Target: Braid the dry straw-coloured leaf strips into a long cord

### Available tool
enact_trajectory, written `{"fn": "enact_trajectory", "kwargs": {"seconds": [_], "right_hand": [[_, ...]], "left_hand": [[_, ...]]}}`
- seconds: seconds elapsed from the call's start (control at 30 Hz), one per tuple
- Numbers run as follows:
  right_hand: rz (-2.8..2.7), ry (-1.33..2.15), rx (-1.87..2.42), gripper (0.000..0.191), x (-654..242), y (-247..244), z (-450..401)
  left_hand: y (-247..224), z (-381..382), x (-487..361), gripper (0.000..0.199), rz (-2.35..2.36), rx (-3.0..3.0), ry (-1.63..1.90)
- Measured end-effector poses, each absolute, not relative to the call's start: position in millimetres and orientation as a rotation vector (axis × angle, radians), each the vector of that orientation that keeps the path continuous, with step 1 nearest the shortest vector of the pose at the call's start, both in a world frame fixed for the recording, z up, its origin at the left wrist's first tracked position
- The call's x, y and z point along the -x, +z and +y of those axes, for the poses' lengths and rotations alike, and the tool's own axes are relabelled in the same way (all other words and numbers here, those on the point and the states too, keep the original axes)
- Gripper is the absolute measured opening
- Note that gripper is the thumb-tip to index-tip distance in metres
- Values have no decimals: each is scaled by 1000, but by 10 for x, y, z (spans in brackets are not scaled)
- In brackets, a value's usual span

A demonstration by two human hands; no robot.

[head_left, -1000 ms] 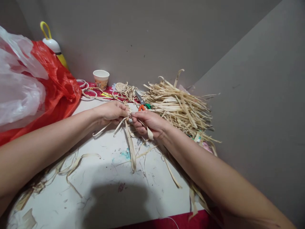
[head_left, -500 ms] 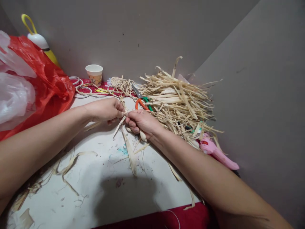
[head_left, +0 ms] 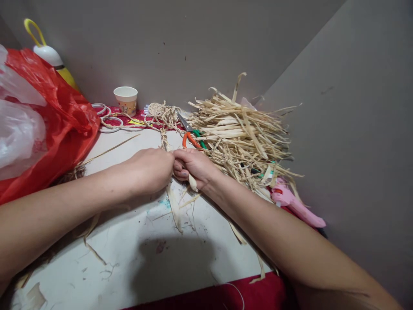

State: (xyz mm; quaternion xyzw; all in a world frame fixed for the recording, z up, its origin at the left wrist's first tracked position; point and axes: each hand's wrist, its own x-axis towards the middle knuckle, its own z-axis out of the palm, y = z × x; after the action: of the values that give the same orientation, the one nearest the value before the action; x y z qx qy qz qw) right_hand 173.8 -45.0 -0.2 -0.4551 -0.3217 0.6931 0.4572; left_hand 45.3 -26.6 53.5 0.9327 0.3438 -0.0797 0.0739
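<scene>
My left hand (head_left: 154, 171) is closed beside my right, its back turned to the camera so its fingers are mostly hidden. My right hand (head_left: 195, 168) is curled shut on a pale dried plant strip (head_left: 192, 183), whose end pokes out below the palm. The two hands meet at the fingertips. From just above them a braided cord (head_left: 164, 140) of the same fibre leads up to a coiled bundle (head_left: 163, 114). Another flat strip (head_left: 174, 209) hangs below the hands onto the white tabletop (head_left: 122, 258).
Scissors (head_left: 190, 135) with orange and green handles lie beside a large heap of dried strips (head_left: 238, 133). A pink glue gun (head_left: 297, 204) sits at the right edge. A paper cup (head_left: 125, 102), red plastic bag (head_left: 71, 112) and yellow-white bottle (head_left: 48, 56) stand at the back left.
My left hand has come down and turned over, its back now covering its fingers and part of the strips. My right hand has stayed nearly in place, still curled.
</scene>
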Motion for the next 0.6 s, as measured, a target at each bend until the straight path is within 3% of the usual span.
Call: {"fn": "enact_trajectory", "kwargs": {"seconds": [0.27,0.4,0.6], "right_hand": [[-816,1736,1093,34,-1754,-35,-470],[-707,1775,1102,27,-1776,1,-454],[-655,1849,1069,23,-1808,59,-438]], "left_hand": [[581,-368,-471,22,997,-2735,-342],[823,-213,-333,21,762,-2334,-302],[648,275,-266,15,1137,-1848,430]]}}
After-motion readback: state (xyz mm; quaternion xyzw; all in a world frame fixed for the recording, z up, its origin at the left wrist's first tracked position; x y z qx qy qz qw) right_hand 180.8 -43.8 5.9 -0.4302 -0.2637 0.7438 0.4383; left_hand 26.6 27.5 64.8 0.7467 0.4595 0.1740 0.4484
